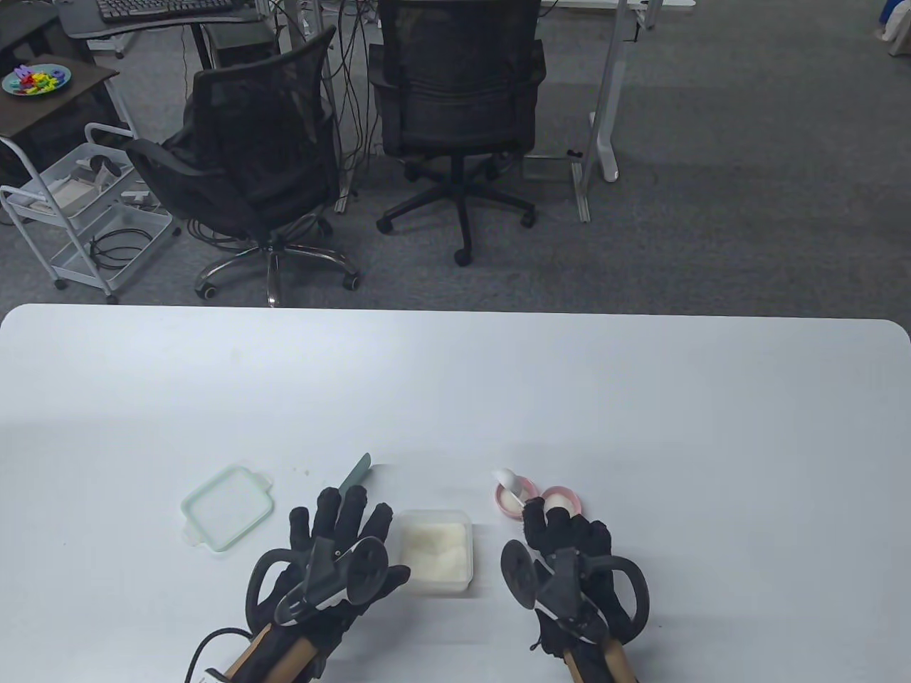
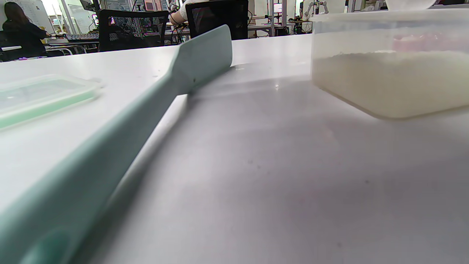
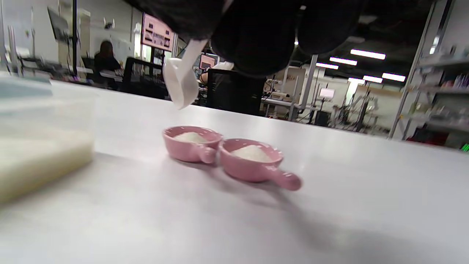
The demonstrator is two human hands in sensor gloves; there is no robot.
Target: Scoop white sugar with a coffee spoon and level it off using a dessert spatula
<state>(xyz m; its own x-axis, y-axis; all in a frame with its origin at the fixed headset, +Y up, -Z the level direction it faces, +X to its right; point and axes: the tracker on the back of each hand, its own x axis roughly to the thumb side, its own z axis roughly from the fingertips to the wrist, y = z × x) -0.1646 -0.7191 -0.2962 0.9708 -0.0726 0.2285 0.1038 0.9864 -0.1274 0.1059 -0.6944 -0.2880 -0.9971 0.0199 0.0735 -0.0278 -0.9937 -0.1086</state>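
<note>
A clear tub of white sugar (image 1: pixel 435 549) stands between my hands; it also shows in the left wrist view (image 2: pixel 388 73) and the right wrist view (image 3: pixel 36 154). The mint dessert spatula (image 1: pixel 358 472) lies flat on the table (image 2: pixel 198 66). My left hand (image 1: pixel 341 512) is spread open over its handle, and no finger shows in the wrist view. My right hand (image 1: pixel 539 511) pinches the white coffee spoon (image 1: pixel 507 479) by its handle. The spoon's bowl (image 3: pixel 179 86) hangs tilted above two pink dishes (image 3: pixel 192 143) (image 3: pixel 253 157) that hold sugar.
The tub's mint-rimmed lid (image 1: pixel 228 506) lies left of my left hand and shows in the left wrist view (image 2: pixel 36 99). The white table (image 1: pixel 455 384) stretches far beyond the objects. Office chairs stand past its far edge.
</note>
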